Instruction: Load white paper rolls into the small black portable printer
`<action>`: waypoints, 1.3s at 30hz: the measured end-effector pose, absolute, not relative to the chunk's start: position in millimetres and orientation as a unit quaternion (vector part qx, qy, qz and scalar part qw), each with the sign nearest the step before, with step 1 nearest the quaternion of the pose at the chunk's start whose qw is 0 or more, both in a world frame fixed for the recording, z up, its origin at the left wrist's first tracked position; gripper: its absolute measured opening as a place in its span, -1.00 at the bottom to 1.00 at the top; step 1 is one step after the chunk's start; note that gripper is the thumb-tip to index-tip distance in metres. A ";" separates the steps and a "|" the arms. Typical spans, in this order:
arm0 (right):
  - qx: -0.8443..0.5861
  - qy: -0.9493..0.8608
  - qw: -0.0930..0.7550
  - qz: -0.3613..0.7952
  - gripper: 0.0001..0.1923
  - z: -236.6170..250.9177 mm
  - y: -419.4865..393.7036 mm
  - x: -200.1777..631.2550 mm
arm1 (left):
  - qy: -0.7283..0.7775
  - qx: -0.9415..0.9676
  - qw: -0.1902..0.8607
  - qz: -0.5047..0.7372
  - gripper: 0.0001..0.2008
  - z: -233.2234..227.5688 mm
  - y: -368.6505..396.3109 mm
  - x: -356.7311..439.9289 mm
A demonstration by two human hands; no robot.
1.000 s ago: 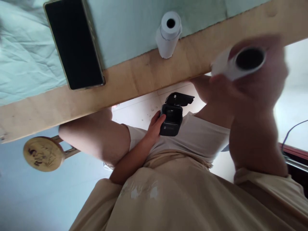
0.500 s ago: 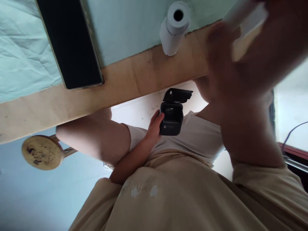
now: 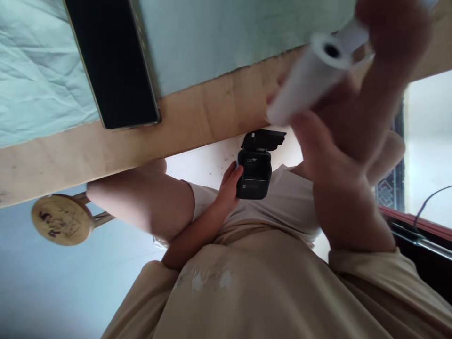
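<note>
My left hand (image 3: 229, 186) grips the left side of a small black portable printer (image 3: 253, 188) above my lap, thumb over its rim. The printer's lid (image 3: 264, 139) stands raised, and the compartment below it looks hollow and dark. My right hand (image 3: 318, 136), blurred, is closed around a white paper roll (image 3: 298, 87) over the table's edge. The roll is tilted, its dark core hole facing up and away; my thumb lies along the near side and fingertips show on the far side.
A dark-screened phone (image 3: 115, 66) lies on the pale green cloth (image 3: 229, 37) over the wooden table (image 3: 197, 110). A round wooden stool (image 3: 61, 219) stands at left. Beyond my right hand is a blurred limb near a white object (image 3: 353, 35); whose limb, I cannot tell.
The paper roll, which stood at the table's edge, has been picked up by my right hand and moved right, now tilted. My left hand and the printer have hardly moved.
</note>
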State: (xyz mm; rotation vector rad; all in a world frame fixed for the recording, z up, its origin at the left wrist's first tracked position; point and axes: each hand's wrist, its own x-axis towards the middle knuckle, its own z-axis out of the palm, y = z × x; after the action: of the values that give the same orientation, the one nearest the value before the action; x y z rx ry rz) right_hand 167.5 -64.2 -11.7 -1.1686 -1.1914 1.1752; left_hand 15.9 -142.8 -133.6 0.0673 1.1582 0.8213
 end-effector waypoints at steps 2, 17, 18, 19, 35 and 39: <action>-0.450 -0.444 0.544 0.551 -0.53 -24.5 -97.0 176.3 | 0.531 0.029 0.760 0.375 -0.33 -134.2 -142.6 15.7; -0.593 -0.728 0.255 0.230 -0.62 -110.5 -141.6 187.9 | 0.541 0.086 0.738 0.395 -0.41 -139.0 -145.0 20.3; -0.590 -0.733 0.253 0.225 -0.66 -114.2 -141.6 187.2 | 0.539 0.089 0.737 0.399 -0.43 -139.5 -145.1 20.6; -0.585 -0.738 0.253 0.221 -0.71 -117.2 -142.0 186.7 | 0.537 0.092 0.736 0.403 -0.44 -140.0 -145.2 20.8; -0.617 -0.615 0.408 0.273 -0.54 -106.2 -147.1 200.0 | 0.468 0.153 0.780 0.385 -0.15 -147.2 -151.7 12.6; -0.586 -0.452 0.489 0.461 -0.42 -130.1 -130.6 207.4 | 0.465 0.165 0.780 0.386 -0.13 -149.8 -152.8 11.3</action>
State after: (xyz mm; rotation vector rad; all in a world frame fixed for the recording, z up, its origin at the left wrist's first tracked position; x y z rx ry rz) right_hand 207.4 -130.6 -130.1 -1.4252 -1.0996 1.1215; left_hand 11.3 -152.8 -149.8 0.3565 1.0039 0.8337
